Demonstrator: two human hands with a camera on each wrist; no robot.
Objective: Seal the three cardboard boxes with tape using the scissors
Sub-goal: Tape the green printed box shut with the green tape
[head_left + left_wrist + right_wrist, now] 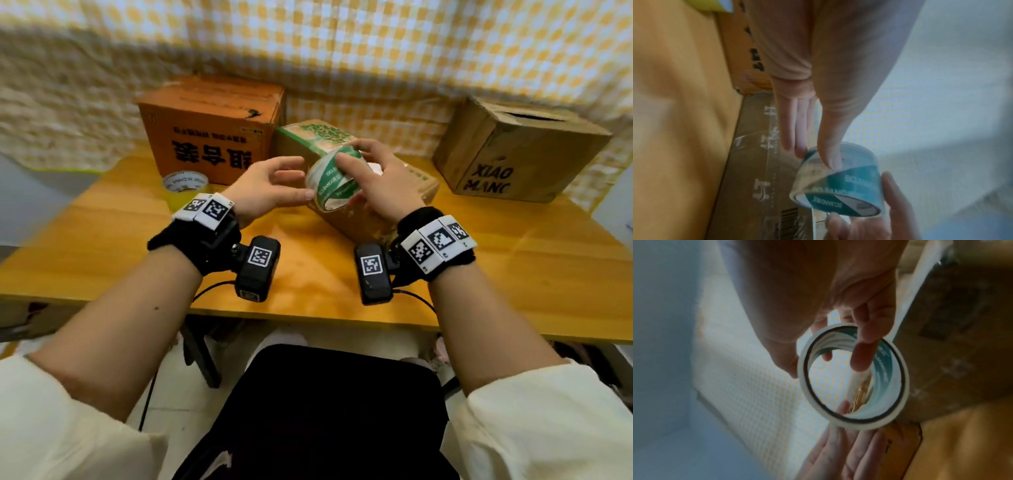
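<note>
Right hand (371, 181) grips the green tape roll (334, 181) above the middle box (407, 192); left hand (270, 188), fingers straight, touches the roll. Step: locating the tape end. Next: peel it free. Scissors not visible.

Yellow-checked cloth backdrop (445, 51) behind an orange wooden table (513, 274).

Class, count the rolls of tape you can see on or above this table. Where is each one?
2. A green-and-white roll is gripped by the right hand over the middle box; a second roll lies flat before the orange box. Others may be hidden.
</note>
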